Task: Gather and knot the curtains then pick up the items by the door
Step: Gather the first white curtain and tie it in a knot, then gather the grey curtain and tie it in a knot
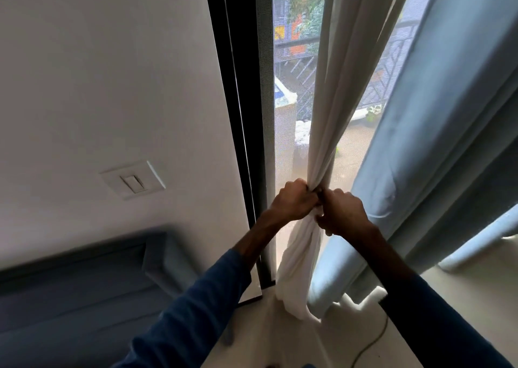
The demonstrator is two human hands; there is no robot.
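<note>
So you're roughly midway through the curtain half of this job, I'd say. The thin white sheer curtain (330, 101) is already bunched into 1 tight rope in front of the dark-framed mesh screen door (265, 87). There's a twisted, lumpy bit of it hanging just under your fists that looks like a knot being formed, though I can't tell if it's actually pulled tight. The heavy pale blue curtain (437, 143) just to the right hangs loose in its folds with no knot that I can see, so that looks like it's left to do. The pick-up part isn't started, and honestly I can't make out any items by the door from here, only a thin cable (372, 342) trailing over the pale floor (308, 348). Now the 2 hands: your left hand (294, 199) is a closed fist wrapped round the white bunch right where it narrows. Your right hand (343, 213) is pressed up against it, touching, fingers curled tight and pinching the same fabric slightly lower down. Neither is open at all, both are fully clamped on cloth. My guess is you'll want to cinch that twist before letting go, or the slippery sheer stuff will probably slide apart.
</note>
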